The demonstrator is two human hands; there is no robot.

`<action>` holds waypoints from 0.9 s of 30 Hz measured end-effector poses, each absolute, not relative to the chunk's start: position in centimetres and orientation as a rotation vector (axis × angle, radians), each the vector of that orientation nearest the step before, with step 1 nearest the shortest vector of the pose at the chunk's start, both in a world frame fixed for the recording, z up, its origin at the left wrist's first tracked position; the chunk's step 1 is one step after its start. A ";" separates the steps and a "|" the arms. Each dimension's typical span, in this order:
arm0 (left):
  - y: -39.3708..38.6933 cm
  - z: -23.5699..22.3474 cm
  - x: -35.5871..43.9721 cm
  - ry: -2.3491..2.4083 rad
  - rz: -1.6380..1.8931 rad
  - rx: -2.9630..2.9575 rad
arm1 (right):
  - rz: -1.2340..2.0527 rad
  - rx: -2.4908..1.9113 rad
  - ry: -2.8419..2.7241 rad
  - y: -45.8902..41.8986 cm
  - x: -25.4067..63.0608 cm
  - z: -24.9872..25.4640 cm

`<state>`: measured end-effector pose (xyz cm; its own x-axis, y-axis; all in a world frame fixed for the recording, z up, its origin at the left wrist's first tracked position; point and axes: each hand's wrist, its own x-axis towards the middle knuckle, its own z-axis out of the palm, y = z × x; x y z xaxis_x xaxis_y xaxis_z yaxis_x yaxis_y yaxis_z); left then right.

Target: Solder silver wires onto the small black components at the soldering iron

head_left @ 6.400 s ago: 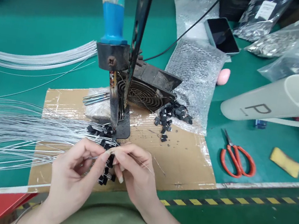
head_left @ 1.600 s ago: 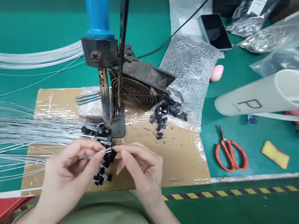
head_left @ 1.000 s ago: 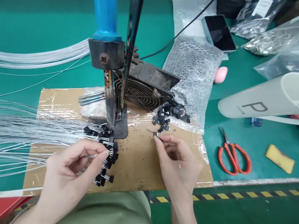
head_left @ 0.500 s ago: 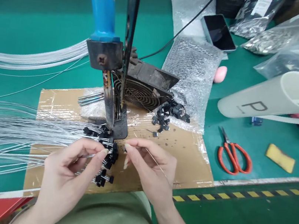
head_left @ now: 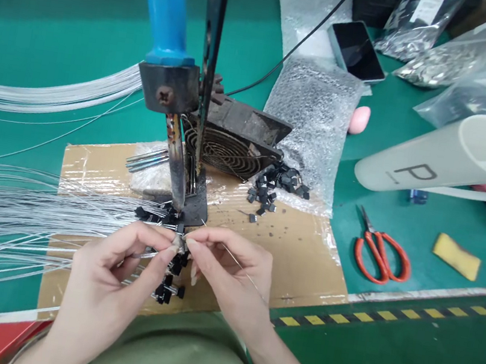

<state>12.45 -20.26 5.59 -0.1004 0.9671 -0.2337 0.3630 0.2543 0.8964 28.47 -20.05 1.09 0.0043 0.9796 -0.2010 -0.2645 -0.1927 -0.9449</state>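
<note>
My left hand (head_left: 120, 267) is closed in a pinch at the tip of a grey wire, mostly hidden by the fingers. Thumb and forefinger of my right hand (head_left: 233, 278) also pinch, almost touching the left fingertips; a tiny part between the two hands is too small to make out. A thin silvery wire (head_left: 234, 257) runs through my right hand. Under and behind the fingers lie black connectors (head_left: 176, 264) on the ends of many grey wires (head_left: 33, 211). Just above the hands, the tip of a blue-handled soldering iron (head_left: 175, 175) points down in its stand.
A cardboard sheet (head_left: 304, 258) lies under the work. Behind it stand a small fan (head_left: 234, 150) and a pile of loose black connectors (head_left: 264, 191). Red-handled scissors (head_left: 381, 251), a yellow sponge (head_left: 456, 256), a white mug (head_left: 429, 155) and a phone (head_left: 356, 50) are to the right.
My right hand has moved left, bringing its fingertips up against those of my left hand. The left hand has stayed nearly in place.
</note>
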 end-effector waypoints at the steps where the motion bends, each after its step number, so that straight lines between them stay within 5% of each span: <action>1: -20.2 5.5 12.3 1.622 0.844 1.263 | 1.446 -1.165 -0.888 -20.1 28.4 1.1; 27: -19.5 5.0 11.9 1.509 0.842 1.240 | 1.321 -1.194 -1.065 -20.5 28.8 0.6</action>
<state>11.88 -19.52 5.02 -0.0085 0.9683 -0.2496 0.2960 0.2409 0.9243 28.79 -20.47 0.61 0.0086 0.9955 -0.0939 -0.1192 -0.0922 -0.9886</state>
